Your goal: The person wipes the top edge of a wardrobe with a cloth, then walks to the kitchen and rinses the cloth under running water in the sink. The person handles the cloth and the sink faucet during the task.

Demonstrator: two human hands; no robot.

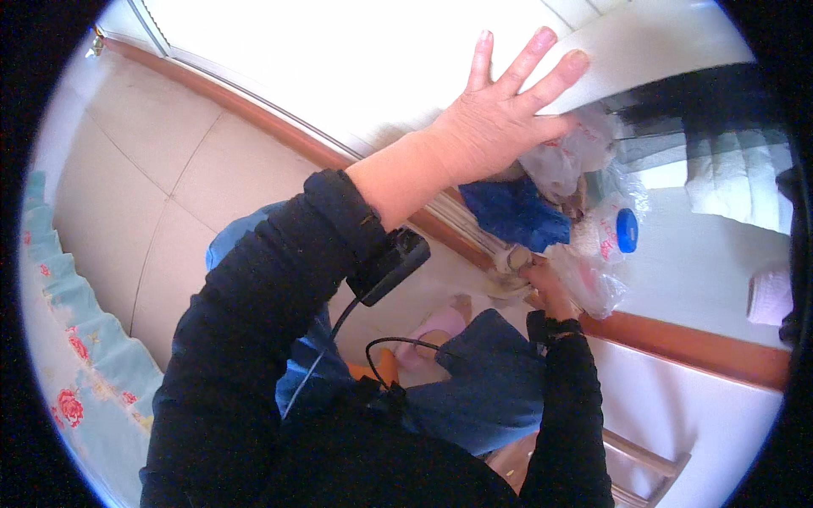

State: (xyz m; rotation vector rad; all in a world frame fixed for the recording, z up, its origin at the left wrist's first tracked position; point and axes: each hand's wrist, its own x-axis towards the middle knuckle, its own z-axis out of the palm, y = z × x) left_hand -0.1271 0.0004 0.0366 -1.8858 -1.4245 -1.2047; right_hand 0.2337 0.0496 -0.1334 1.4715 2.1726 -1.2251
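Note:
My left hand (pixel 508 108) is raised over a bright white surface, its fingers spread and nothing seen in them. By its thumb lies a clear plastic bag (pixel 562 162) with red print. My right hand (pixel 551 286) is lower, at the round end of a pale tube-like object (pixel 517 257); its fingers are partly hidden, so a grip cannot be made out. Just above that hand are a dark blue cloth (pixel 517 213) and another clear plastic bag (pixel 594 286). Close by, a blue lid (pixel 627 230) stands out against bagged, whitish contents.
Reddish-brown edging (pixel 686 349) runs diagonally past the bags. At far right is a pale pink roll-like object (pixel 768 297). Ruffled floral fabric (pixel 95 343) hangs at left beside floor tiles (pixel 171 152). Wooden bars (pixel 638 454) show at lower right. A black device with a cable (pixel 390 267) is near my left forearm.

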